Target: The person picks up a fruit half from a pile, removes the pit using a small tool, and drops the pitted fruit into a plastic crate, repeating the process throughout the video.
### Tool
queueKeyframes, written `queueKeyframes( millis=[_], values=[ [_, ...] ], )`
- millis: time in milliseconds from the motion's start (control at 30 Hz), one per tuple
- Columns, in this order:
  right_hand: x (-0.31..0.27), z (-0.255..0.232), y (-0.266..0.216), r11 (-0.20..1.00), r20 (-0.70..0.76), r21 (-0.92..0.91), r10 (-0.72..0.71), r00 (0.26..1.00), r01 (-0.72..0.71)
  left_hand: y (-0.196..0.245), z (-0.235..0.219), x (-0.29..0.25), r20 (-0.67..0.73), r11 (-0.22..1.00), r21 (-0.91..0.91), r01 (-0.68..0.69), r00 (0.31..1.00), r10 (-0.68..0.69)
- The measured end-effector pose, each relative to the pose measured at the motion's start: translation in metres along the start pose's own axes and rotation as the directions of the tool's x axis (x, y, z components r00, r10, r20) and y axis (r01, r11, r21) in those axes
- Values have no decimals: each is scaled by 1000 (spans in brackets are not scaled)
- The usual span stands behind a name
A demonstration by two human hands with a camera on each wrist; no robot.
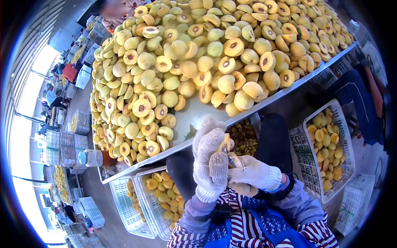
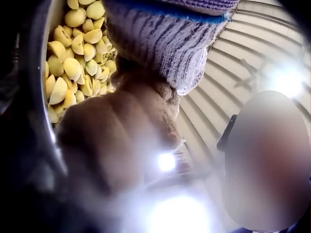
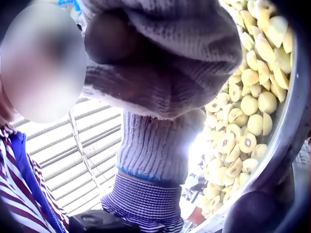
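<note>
Both hands wear knitted white gloves and meet over the front edge of the metal table (image 1: pixel 198 113). My left hand (image 1: pixel 210 159) holds a yellow peach half (image 1: pixel 226 142) between thumb and fingers. Close beside it, my right hand (image 1: pixel 254 173) grips a small metal tool (image 1: pixel 231 161) whose tip is at the fruit; its exact shape is hidden by the gloves. Halved peaches (image 1: pixel 169 82), many with a brown stone or pit hollow showing, cover most of the table. In the wrist views the gloves hide the fruit and tool.
White crates of peach halves stand left (image 1: pixel 142 202) and right (image 1: pixel 347 165) of my legs. A container of brown scraps (image 1: pixel 244 138) sits below the table edge. A jar (image 1: pixel 93 158) is at the table's left corner. Another person (image 1: pixel 115 12) is across the table.
</note>
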State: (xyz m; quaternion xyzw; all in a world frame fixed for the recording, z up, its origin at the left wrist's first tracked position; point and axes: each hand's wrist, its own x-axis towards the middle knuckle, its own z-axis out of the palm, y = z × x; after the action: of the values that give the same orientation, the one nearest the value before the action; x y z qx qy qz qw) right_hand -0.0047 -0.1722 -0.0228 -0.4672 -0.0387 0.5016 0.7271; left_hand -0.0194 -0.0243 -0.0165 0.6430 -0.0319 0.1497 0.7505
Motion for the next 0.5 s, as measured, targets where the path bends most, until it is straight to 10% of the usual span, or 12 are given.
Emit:
queueKeyframes(
  millis=[133,300,400,500],
  values=[
    [-6,8,-16,988,34,43,148,988,-149,32,3,5,15,874,-246,420,903,-430],
    [-4,1,-9,984,77,81,153,985,-159,13,-15,23,217,949,316,-11,974,-61],
    [-2,4,2,987,50,136,80,996,-86,27,-11,30,199,911,248,329,903,-380],
    [1,-1,20,964,89,255,53,995,-74,18,-13,30,296,934,355,42,942,-155]
  ],
)
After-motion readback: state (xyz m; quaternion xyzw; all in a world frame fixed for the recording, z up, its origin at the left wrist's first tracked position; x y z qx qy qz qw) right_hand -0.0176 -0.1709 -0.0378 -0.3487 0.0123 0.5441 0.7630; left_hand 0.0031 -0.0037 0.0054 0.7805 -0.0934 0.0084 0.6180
